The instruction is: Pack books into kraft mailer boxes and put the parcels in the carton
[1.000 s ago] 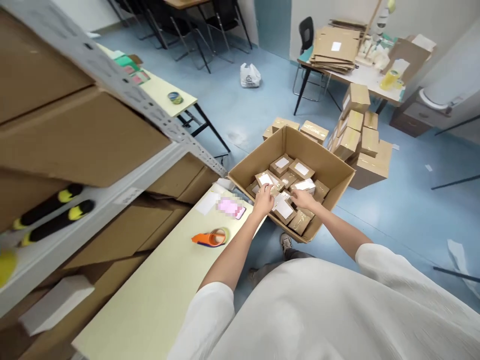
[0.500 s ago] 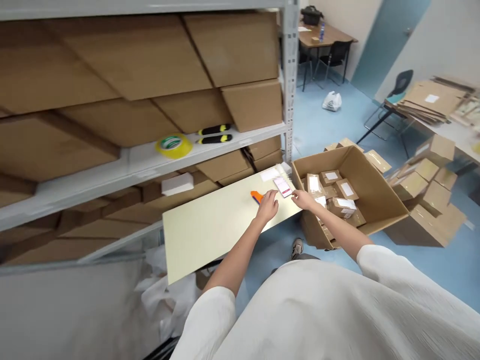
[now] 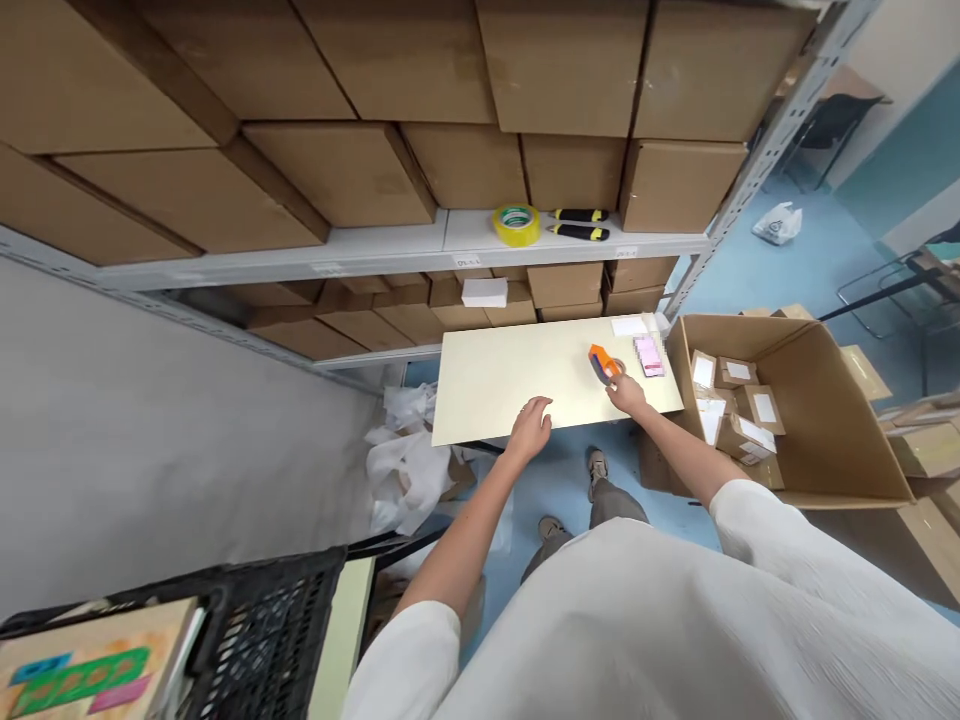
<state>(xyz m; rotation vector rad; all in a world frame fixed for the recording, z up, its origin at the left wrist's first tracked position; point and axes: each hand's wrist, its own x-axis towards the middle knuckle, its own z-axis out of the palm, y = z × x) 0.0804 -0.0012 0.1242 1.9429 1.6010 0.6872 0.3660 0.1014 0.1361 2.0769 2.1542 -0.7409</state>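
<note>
My right hand [image 3: 627,394] is closed on an orange and blue tape dispenser [image 3: 600,362] over the cream board [image 3: 502,375]. My fingers hide part of the dispenser. Just right of it lies a phone [image 3: 649,356] with a pinkish, partly blurred screen. My left hand [image 3: 531,428] hovers at the board's near edge, fingers apart and holding nothing.
A large open carton [image 3: 840,420] with several small labelled boxes stands at the right. Shelves ahead carry cartons, a yellow tape roll [image 3: 517,226] and two box cutters [image 3: 579,232]. A black crate [image 3: 262,640] stands lower left; white wrapping [image 3: 409,475] lies below the board.
The view has swung left, bringing the black crate into sight. My right hand has moved from the phone to the tape dispenser and taken hold of it. My left hand has drawn back leftward.
</note>
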